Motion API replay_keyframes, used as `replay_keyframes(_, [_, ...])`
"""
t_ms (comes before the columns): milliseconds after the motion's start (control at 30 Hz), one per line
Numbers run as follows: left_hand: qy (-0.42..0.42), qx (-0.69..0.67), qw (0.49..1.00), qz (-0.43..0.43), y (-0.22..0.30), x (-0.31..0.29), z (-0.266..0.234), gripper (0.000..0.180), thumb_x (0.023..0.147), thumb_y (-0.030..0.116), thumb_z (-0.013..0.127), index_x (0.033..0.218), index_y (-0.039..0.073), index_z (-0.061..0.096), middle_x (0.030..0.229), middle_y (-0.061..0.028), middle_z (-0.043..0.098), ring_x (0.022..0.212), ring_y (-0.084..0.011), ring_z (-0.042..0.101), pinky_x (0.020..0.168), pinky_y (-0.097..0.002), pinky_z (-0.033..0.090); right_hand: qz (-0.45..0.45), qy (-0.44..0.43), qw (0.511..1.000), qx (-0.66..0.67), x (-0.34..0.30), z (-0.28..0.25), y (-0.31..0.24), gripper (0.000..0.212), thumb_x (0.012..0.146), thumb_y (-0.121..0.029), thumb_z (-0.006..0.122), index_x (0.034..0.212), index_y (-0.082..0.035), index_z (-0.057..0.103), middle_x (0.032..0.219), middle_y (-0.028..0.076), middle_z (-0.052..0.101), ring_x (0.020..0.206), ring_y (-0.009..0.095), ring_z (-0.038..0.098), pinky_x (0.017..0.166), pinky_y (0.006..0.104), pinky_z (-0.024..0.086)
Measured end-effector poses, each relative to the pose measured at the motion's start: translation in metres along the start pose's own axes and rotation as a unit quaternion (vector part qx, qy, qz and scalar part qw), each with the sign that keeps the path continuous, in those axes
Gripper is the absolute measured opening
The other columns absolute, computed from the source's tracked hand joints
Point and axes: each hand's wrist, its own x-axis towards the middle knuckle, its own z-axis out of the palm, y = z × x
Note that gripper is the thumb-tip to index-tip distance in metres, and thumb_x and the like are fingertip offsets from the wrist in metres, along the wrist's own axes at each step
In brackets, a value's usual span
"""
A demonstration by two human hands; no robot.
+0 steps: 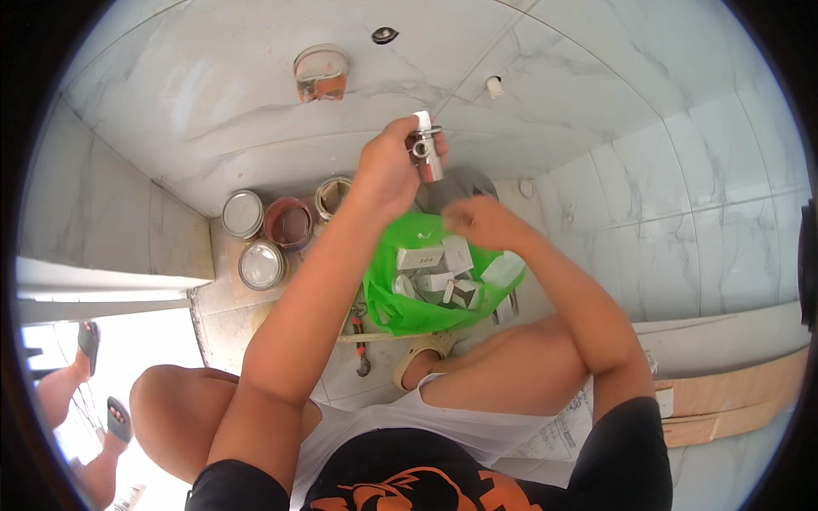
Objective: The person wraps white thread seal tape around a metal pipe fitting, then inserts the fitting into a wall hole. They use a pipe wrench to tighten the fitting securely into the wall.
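Note:
My left hand is closed around a chrome angle valve, raised in front of the tiled wall. A white piece shows at the valve's upper end, and a round flange sits just below it. Lower and to the right, my right hand is smeared by motion, so its fingers cannot be read. It passes over the far edge of a green plastic bag. Several small white boxes lie in the bag's opening. Behind my right hand is a dark grey blurred shape that I cannot make out.
Several round cans stand left of the bag. A red-handled wrench lies on the floor by my foot. The wall has an opening with orange pipe and a white pipe stub. Cardboard lies right; another person's feet show left.

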Motion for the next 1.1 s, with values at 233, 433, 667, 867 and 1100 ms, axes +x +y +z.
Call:
replay_keyframes(233, [-0.036,-0.072,0.991,0.11,-0.046,0.005,0.005,0.034,0.112,0.02,0.051,0.137,-0.001,0.049,0.128,-0.0146,0.061,0.116,-0.0241,0.061,0.094,-0.0415,0.056,-0.052,0.232,0.887,0.396,-0.022,-0.04,-0.074,0.046,0.099,-0.019,0.074,0.138,0.001,0.06,0.12,0.011,0.072,0.101,0.016,0.071,0.087,0.0318,0.058])
replay_keyframes(433, [-0.066,0.47,0.846,0.242,-0.014,-0.001,0.003,0.032,0.102,0.02,0.069,0.129,0.003,0.064,0.127,-0.0099,0.062,0.11,-0.0214,0.063,0.088,-0.0385,0.056,-0.039,0.246,0.937,0.246,-0.046,-0.062,-0.063,0.041,0.097,-0.007,0.075,0.135,0.0,0.063,0.12,0.011,0.071,0.103,0.013,0.068,0.09,0.0311,0.058])
replay_keyframes(667, [-0.177,0.578,0.733,0.311,0.008,-0.013,0.001,0.03,0.093,0.014,0.077,0.12,0.003,0.068,0.112,-0.0086,0.068,0.097,-0.0188,0.066,0.089,-0.0349,0.057,-0.111,0.237,0.955,0.141,-0.067,-0.075,-0.05,0.035,0.098,-0.002,0.072,0.133,-0.001,0.065,0.118,0.008,0.072,0.106,0.013,0.066,0.093,0.0308,0.058])
replay_keyframes(867, [-0.231,0.529,0.758,0.306,0.0,-0.013,0.007,0.019,0.093,0.011,0.076,0.109,0.002,0.07,0.097,-0.0059,0.069,0.086,-0.0159,0.067,0.082,-0.0318,0.057,-0.121,0.234,0.961,0.087,-0.071,-0.075,-0.056,0.037,0.097,-0.002,0.072,0.133,-0.002,0.066,0.118,0.009,0.073,0.107,0.017,0.068,0.094,0.0338,0.059])
replay_keyframes(1100, [-0.238,0.494,0.785,0.289,0.002,-0.008,-0.002,0.015,0.089,0.006,0.071,0.103,0.001,0.068,0.101,-0.0045,0.065,0.09,-0.0128,0.066,0.083,-0.0293,0.056,-0.125,0.221,0.963,0.085,-0.073,-0.077,-0.071,0.036,0.095,-0.002,0.073,0.131,-0.002,0.067,0.118,0.01,0.073,0.107,0.019,0.07,0.095,0.0352,0.06])
